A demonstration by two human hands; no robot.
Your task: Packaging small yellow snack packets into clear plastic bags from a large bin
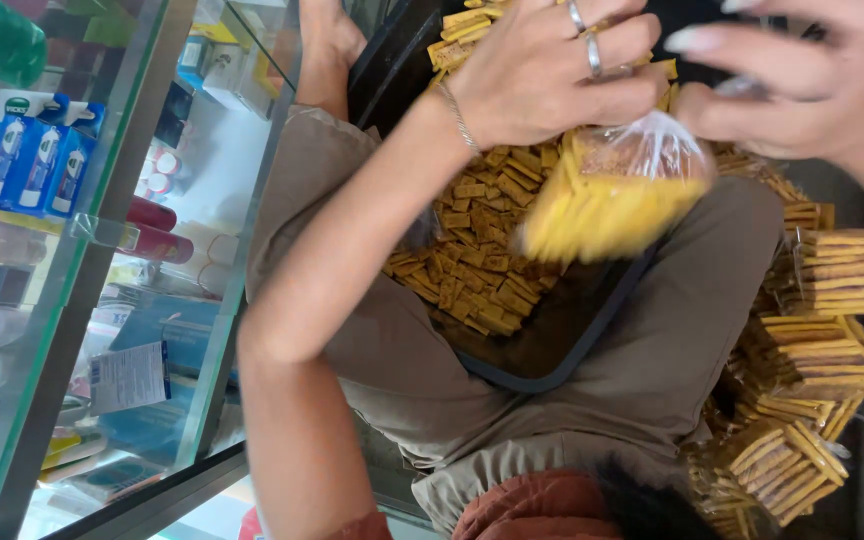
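My left hand [542, 70], with rings and a thin bracelet, pinches the neck of a small clear plastic bag [612, 195] filled with yellow cracker sticks. My right hand [802, 80] grips the same twisted neck from the right side. The bag hangs blurred just above a black tray [552, 375] that rests on my lap. Loose yellow-brown crackers [477, 255] are heaped in the tray under both hands.
Several filled bags of cracker sticks [817, 360] are piled at the right. On the left stands a glass display case [102, 230] with blue packs [37, 155] and red tubes [157, 225] on its shelves. My knees in khaki trousers [652, 370] are under the tray.
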